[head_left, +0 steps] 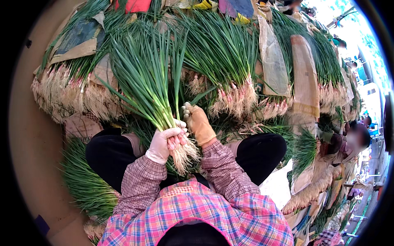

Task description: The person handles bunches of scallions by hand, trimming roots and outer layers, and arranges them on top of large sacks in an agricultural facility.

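Left hand (162,143) is clenched around the bunch (147,82) just above its roots (held over the lap, leaves fanned toward the pile (230,53)). Right hand (199,123), fingers curled together, touches the stems; best square the roots before tightening.

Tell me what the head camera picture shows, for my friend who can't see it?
A person's left hand grips a bunch of green onions near the roots, and the right hand touches it. Big piles of green onions lie in front.
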A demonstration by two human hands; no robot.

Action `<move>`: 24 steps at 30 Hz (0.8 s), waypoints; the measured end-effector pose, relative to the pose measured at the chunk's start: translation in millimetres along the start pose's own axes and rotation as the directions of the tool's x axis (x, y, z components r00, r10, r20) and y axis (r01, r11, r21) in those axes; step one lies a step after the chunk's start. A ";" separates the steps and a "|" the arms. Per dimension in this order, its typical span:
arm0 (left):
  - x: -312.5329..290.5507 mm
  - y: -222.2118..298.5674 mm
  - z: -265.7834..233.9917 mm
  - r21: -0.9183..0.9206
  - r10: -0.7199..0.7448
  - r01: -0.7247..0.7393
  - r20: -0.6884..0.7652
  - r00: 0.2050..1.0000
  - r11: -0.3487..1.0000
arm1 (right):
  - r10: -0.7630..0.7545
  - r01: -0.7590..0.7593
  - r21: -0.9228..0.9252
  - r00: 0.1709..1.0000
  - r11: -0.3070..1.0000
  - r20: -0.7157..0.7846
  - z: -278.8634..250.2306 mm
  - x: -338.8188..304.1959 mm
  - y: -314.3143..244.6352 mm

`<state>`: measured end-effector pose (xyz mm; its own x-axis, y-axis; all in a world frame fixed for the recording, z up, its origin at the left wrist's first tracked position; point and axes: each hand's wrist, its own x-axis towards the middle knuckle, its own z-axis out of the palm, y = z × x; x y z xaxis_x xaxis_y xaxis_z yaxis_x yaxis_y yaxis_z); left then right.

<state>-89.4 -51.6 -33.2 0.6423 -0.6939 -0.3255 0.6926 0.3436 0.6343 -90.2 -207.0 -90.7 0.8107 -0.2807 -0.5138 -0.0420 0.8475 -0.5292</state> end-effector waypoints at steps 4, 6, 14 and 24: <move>-21.9 25.9 13.7 -0.085 0.219 -0.214 0.051 0.974 0.973 | -0.226 0.337 -0.929 0.903 -0.152 0.364 -33.0 -11.7 -12.0; -21.3 35.6 8.4 -0.282 0.320 -0.276 0.122 0.939 0.919 | -0.579 0.190 -0.959 0.767 -0.209 0.278 -35.6 -6.4 -63.1; 5.5 6.5 -13.2 -0.228 0.164 -0.180 -0.089 0.982 0.957 | -0.449 0.031 -0.997 0.893 0.073 -0.005 -22.0 7.9 -138.4; 2.9 10.1 -3.5 -0.170 0.118 -0.120 -0.024 0.993 0.978 | -0.607 0.028 -0.795 0.630 -0.606 0.485 -40.1 42.7 -113.8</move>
<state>-79.4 -47.9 -30.2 0.7270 -0.6334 -0.2651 0.6560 0.5267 0.5405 -74.3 -333.5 -79.5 0.8191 -0.4726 0.3253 -0.4158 -0.8796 -0.2310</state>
